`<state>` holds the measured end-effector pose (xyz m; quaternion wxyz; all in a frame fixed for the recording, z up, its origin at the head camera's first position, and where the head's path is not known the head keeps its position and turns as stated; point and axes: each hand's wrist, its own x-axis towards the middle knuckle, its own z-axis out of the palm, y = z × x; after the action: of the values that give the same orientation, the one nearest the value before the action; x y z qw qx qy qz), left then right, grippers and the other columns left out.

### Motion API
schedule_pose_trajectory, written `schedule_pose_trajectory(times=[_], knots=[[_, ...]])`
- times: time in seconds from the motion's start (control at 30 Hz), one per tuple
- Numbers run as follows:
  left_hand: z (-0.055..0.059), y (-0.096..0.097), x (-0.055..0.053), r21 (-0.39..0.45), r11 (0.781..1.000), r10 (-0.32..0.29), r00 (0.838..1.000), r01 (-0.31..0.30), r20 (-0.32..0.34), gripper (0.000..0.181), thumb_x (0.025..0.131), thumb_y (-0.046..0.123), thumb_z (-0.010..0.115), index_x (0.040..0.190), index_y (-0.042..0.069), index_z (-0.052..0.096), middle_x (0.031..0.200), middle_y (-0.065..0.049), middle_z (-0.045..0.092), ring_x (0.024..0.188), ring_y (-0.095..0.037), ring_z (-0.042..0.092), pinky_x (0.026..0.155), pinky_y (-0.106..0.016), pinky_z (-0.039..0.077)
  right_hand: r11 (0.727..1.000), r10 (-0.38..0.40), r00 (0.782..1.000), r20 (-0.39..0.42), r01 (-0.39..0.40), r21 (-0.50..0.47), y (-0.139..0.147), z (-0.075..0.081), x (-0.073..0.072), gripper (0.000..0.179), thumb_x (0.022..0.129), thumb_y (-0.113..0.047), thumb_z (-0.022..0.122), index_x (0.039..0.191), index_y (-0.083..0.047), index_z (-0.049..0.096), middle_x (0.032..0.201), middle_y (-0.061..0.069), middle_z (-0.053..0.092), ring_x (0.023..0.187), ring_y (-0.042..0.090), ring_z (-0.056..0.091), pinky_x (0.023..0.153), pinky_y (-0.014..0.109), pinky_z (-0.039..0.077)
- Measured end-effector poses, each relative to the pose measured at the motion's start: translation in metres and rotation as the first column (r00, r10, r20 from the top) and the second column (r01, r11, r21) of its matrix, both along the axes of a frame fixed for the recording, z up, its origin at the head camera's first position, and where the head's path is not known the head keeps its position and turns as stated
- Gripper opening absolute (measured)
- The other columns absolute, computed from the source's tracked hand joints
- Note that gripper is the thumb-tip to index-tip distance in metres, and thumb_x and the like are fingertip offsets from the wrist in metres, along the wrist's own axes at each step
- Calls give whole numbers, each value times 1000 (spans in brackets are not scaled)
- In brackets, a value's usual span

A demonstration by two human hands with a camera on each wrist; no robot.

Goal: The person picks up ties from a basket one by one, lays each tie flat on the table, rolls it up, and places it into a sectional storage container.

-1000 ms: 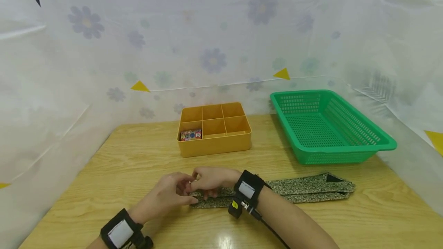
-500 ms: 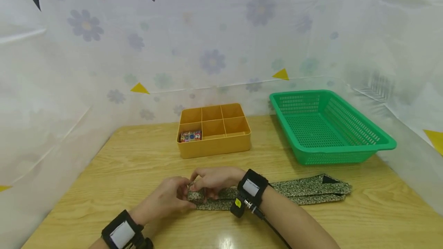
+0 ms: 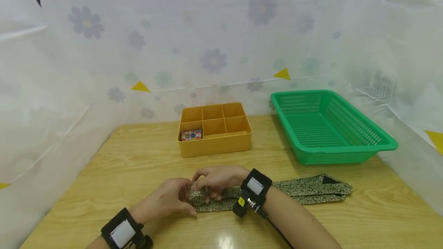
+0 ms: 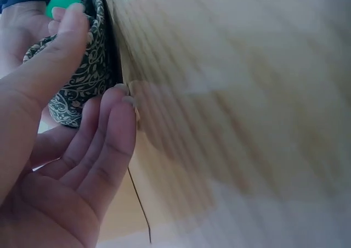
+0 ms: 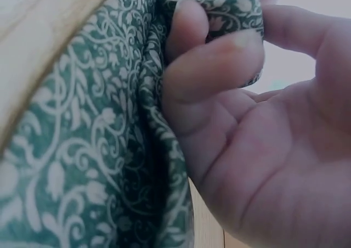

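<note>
A dark green necktie point(image 3: 297, 187) with a pale leafy scroll pattern lies folded lengthwise across the front of the table, its pointed end with a black patch at the right. Its left end is wound into a small roll point(image 3: 197, 198). My left hand point(image 3: 166, 197) cups that roll from the left, thumb on the near side; the left wrist view shows the roll point(image 4: 90, 75) between thumb and fingers. From above and behind, my right hand point(image 3: 219, 178) holds the roll, its fingers point(image 5: 214, 67) curled against it in the right wrist view. The right wrist hides the necktie's middle.
Behind the hands stands an orange six-part box point(image 3: 216, 148), with a small colourful packet point(image 3: 191, 135) in its front left compartment. A green basket point(image 3: 346, 149) stands at the back right. A cable point(image 3: 277, 233) runs from the right wrist camera.
The left end of the necktie has been wound into a thicker roll, now showing between the hands. The right hand has shifted slightly right; the left hand stays beside the roll.
</note>
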<state>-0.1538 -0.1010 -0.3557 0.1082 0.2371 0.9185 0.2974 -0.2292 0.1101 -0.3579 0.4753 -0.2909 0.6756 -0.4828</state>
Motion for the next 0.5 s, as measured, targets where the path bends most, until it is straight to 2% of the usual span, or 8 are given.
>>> schedule_pose_trajectory(times=[0.27, 0.4, 0.5], knots=[[0, 2, 0, -1, 1000, -3, 1000, 3, -14, 44, 78, 42, 82, 103, 13, 60, 76, 9, 62, 65, -1, 55, 57, -22, 49, 1000, 2, 1000, 0, -2, -19, 3, 1, -1, 39, 99, -29, 59, 132, -15, 45, 70, 10, 63, 51, 14, 50, 48, 25, 44], [1, 3, 1, 2, 1000, 6, 1000, -6, -6, 41, 81, 44, 79, 103, 13, 61, 77, 8, 63, 65, -1, 56, 56, -21, 49, 1000, 15, 999, -43, -15, -1, 4, 2, 0, 40, 100, -29, 59, 133, -14, 44, 74, 13, 66, 50, 15, 52, 47, 26, 46], [1, 3, 1, 0, 1000, 9, 1000, -9, 4, 38, 82, 42, 79, 99, 13, 61, 74, 8, 62, 62, -1, 55, 54, -21, 48, 999, 21, 993, -112, -18, 32, 4, 2, 0, 40, 99, -33, 60, 131, -13, 45, 72, 10, 66, 48, 15, 51, 46, 27, 47]])
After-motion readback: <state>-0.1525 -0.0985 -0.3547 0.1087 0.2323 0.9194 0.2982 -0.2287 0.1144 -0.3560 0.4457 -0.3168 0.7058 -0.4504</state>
